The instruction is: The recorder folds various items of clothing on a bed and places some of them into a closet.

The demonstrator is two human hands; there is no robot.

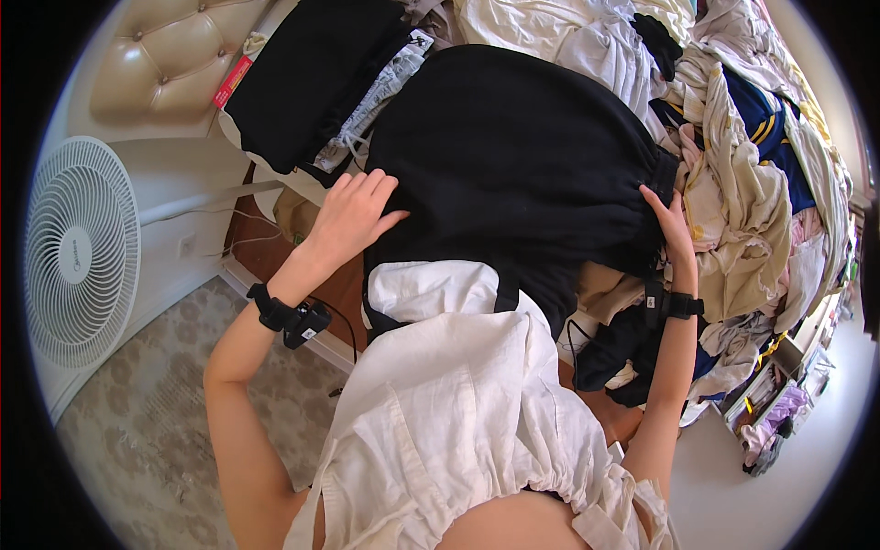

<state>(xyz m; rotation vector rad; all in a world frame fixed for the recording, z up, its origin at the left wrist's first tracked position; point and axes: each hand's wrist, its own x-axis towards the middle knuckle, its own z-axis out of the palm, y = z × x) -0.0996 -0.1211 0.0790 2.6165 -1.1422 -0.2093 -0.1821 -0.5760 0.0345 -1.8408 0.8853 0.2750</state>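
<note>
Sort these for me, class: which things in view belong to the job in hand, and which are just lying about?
In the job:
black garment, spread out
left hand, at its left edge
right hand, at its gathered end
probably, folded black clothes and jumbled heap

Just about:
white fan
cream tufted panel
red item

Right hand (676, 229): some fingers hidden at black garment (522, 147) edge. Pale drawstring garment (383, 96) mostly covered by folded black clothes (312, 73), cut off at far edge. Small items (819, 368) at right too tiny to tell.
</note>
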